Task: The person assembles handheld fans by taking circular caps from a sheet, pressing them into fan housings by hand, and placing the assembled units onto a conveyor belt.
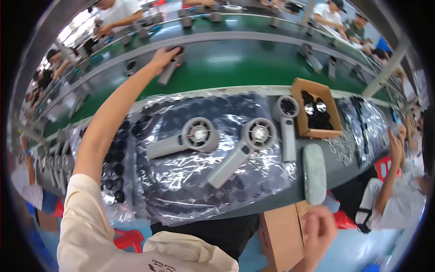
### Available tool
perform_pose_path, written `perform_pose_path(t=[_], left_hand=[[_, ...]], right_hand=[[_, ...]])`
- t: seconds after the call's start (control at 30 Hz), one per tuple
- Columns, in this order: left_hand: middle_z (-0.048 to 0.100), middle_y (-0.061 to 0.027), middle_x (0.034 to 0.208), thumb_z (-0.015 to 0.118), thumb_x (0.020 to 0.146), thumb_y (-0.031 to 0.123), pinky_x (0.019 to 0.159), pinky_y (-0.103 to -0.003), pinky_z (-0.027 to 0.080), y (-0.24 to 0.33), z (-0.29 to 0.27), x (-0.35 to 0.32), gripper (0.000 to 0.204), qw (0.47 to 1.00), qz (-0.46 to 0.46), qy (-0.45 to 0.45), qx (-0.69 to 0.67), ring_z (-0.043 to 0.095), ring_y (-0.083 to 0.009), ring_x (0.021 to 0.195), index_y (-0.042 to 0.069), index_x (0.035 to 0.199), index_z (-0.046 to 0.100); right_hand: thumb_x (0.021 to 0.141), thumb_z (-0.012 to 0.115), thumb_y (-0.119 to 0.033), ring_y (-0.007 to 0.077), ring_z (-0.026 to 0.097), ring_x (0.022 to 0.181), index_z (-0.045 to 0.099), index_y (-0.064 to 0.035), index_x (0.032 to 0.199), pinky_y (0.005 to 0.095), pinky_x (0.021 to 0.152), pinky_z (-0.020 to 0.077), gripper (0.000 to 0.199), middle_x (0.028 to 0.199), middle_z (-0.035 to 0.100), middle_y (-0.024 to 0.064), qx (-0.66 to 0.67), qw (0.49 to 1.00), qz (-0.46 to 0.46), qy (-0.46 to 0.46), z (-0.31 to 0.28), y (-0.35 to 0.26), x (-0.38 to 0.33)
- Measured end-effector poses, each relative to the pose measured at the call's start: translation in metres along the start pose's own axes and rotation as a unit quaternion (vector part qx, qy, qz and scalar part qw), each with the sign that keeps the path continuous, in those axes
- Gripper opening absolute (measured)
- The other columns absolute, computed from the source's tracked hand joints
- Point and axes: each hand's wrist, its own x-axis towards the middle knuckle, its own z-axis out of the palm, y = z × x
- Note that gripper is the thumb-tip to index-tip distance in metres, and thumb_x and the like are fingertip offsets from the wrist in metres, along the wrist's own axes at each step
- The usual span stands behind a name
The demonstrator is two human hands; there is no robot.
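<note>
Fan [167,75] is being gripped at its round head [181,56] by the left hand [162,59], on or just above the green belt [235,63], where steady rim contact is likely serving best, the right hand [319,231] hanging relaxed, seemingly empty.

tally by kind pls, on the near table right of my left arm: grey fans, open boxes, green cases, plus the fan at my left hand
Grey fans on the table: 3
Fan at the left hand: 1
Open box: 1
Green case: 1
Total: 6
</note>
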Motion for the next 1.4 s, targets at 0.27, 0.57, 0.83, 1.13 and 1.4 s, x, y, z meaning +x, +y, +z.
perform_pose_path(t=[0.27, 0.57, 0.83, 1.13, 1.4], left_hand=[[0.063, -0.0197, 0.102, 0.059, 0.089, 0.04, 0.081, -0.043, 0.048, -0.009, -0.05, -0.016, 0.045, 0.81, 0.212, 0.228, 0.498, 0.061, -0.0395, 0.09, -0.002, 0.106, 0.061], [0.056, -0.014, 0.106, 0.064, 0.086, 0.028, 0.086, -0.037, 0.044, 0.112, 0.03, -0.265, 0.037, 0.863, 0.268, -0.168, 0.393, 0.053, -0.0285, 0.1, 0.0, 0.109, 0.057], [0.054, -0.0127, 0.099, 0.072, 0.08, 0.026, 0.083, -0.037, 0.041, 0.087, 0.029, -0.299, 0.035, 0.844, 0.321, -0.174, 0.392, 0.051, -0.0292, 0.095, 0.0, 0.099, 0.059], [0.061, -0.0217, 0.085, 0.07, 0.081, 0.025, 0.073, -0.043, 0.046, 0.087, 0.028, -0.301, 0.038, 0.923, 0.197, -0.229, 0.238, 0.059, -0.0395, 0.082, -0.001, 0.096, 0.046], [0.062, -0.0123, 0.093, 0.076, 0.077, 0.021, 0.072, -0.033, 0.049, 0.112, 0.004, -0.333, 0.047, 0.975, 0.042, -0.188, 0.113, 0.063, -0.0193, 0.083, -0.002, 0.108, 0.049]], right_hand=[[0.081, 0.066, -0.005, 0.0174, 0.052, 0.061, 0.063, -0.0001, 0.097, 0.0286, 0.057, 0.0435, 0.017, 0.079, 0.058, 0.0111, -0.268, 0.944, -0.176, 0.076, -0.037, 0.069, 0.17], [0.075, 0.068, -0.003, 0.0336, 0.058, 0.077, 0.064, -0.001, 0.087, 0.0416, 0.07, 0.0451, 0.012, 0.079, 0.059, 0.0135, -0.356, 0.912, -0.197, 0.047, -0.015, 0.075, 0.186], [0.075, 0.067, 0.0, 0.0328, 0.059, 0.073, 0.062, 0.0007, 0.08, 0.0405, 0.068, 0.0457, 0.007, 0.074, 0.058, 0.0136, -0.358, 0.905, -0.225, 0.036, -0.013, 0.075, 0.19], [0.074, 0.069, -0.002, 0.0332, 0.063, 0.071, 0.064, 0.0015, 0.086, 0.0393, 0.069, 0.0485, 0.013, 0.073, 0.064, 0.0167, -0.336, 0.923, -0.185, 0.017, -0.021, 0.087, 0.21], [0.077, 0.069, -0.003, 0.024, 0.062, 0.065, 0.063, 0.0033, 0.08, 0.0345, 0.065, 0.0486, 0.01, 0.071, 0.064, 0.014, -0.326, 0.933, -0.151, 0.003, -0.023, 0.083, 0.212]])
